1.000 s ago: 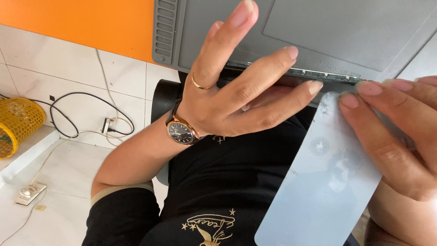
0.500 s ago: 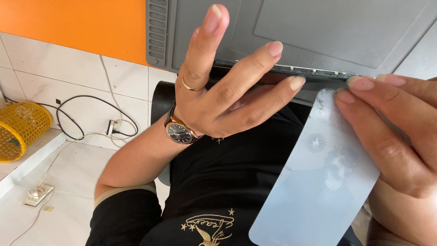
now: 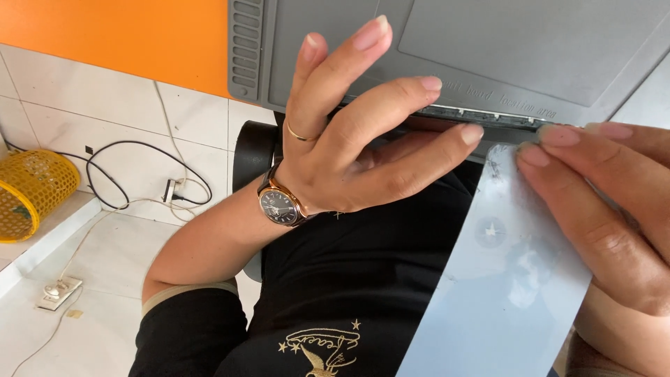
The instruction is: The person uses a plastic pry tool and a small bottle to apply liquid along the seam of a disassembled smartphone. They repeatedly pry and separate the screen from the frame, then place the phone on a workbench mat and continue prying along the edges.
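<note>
My left hand (image 3: pixel 363 146) hovers with fingers spread at the near edge of a grey work mat (image 3: pixel 488 49), holding nothing; it wears a ring and a wristwatch (image 3: pixel 279 204). My right hand (image 3: pixel 614 209) pinches the upper end of a pale blue film sheet (image 3: pixel 495 279), which hangs down over my lap and black shirt (image 3: pixel 349 293). The top corner of the sheet sits just below the mat's edge, close to the left fingertips.
The grey mat lies on an orange table (image 3: pixel 112 35). Below, on the white tiled floor, a yellow basket (image 3: pixel 28 192) stands at the left, black and white cables (image 3: pixel 132 174) trail along the wall, and a small white socket (image 3: pixel 56 293) lies nearby.
My left hand has lifted slightly and its fingers have spread wider. The blue sheet stays pinched in my right hand, almost unmoved.
</note>
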